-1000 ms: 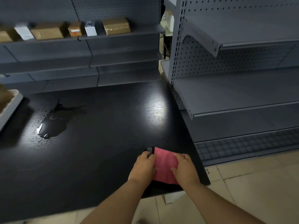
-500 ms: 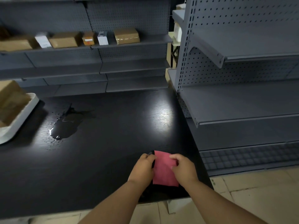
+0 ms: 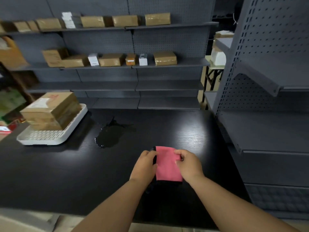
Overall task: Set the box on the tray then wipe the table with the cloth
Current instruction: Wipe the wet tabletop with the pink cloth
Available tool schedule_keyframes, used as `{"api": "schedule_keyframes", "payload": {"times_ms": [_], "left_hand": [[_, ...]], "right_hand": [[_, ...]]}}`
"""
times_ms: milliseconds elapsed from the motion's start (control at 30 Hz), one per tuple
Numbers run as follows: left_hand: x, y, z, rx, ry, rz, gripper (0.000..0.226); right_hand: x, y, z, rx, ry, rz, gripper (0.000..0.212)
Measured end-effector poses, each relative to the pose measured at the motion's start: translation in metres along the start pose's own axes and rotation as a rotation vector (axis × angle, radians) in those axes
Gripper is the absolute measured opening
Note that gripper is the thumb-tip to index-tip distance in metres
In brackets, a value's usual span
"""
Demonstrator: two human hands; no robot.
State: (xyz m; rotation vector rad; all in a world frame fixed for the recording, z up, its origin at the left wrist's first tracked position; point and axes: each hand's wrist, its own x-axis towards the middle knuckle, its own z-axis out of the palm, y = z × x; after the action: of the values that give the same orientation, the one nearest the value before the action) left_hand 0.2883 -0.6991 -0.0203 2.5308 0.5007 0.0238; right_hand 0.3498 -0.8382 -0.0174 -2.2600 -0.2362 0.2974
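My left hand (image 3: 144, 166) sits low at the centre of my feed, forearm reaching in from the bottom edge, fingers curled round the left border of the pink cloth (image 3: 168, 163). The cloth is folded, with dark trim on its left and near borders. It hangs at or just above the black table (image 3: 50, 178), and I cannot tell whether it touches. My right hand (image 3: 189, 164) pinches the cloth's far right corner between thumb and bent fingers, knuckles up, so both hands are grasping it.

Far left, the white tray (image 3: 75, 123) lies at the table's left end with the brown box (image 3: 50, 111) set in it, toward its far part. A dark puddle (image 3: 108, 138) spreads on the tabletop between tray and hands, near the tray's right rim. Bare tabletop runs from the puddle to the hands and along the near edge. On the right, grey shelving (image 3: 267, 131) stands tight along the table's right edge, near my right hand
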Motion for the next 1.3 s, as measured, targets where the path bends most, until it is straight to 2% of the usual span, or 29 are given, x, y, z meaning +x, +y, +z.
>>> {"api": "schedule_keyframes", "payload": {"times_ms": [300, 667, 900, 1033, 1167, 1300], "left_hand": [[0.038, -0.111, -0.075, -0.019, 0.043, -0.064, 0.047], [0.114, -0.256, -0.140, -0.025, -0.063, -0.086, 0.043], [0.151, -0.284, -0.148, -0.071, -0.026, -0.084, 0.045], [0.166, -0.290, -0.144, -0.054, -0.080, -0.075, 0.043], [0.175, -0.298, -0.135, 0.084, -0.204, -0.028, 0.037], [0.183, -0.304, -0.130, 0.258, -0.265, 0.118, 0.042]], "right_hand": [[0.043, -0.093, 0.105, -0.031, -0.048, -0.051, 0.036], [0.096, -0.189, 0.241, -0.054, -0.065, 0.054, 0.036], [0.124, -0.215, 0.266, -0.109, -0.020, 0.064, 0.040], [0.136, -0.209, 0.270, -0.184, -0.048, 0.079, 0.044], [0.138, -0.196, 0.274, -0.279, -0.148, 0.104, 0.041], [0.136, -0.191, 0.289, -0.398, -0.251, 0.040, 0.043]]}}
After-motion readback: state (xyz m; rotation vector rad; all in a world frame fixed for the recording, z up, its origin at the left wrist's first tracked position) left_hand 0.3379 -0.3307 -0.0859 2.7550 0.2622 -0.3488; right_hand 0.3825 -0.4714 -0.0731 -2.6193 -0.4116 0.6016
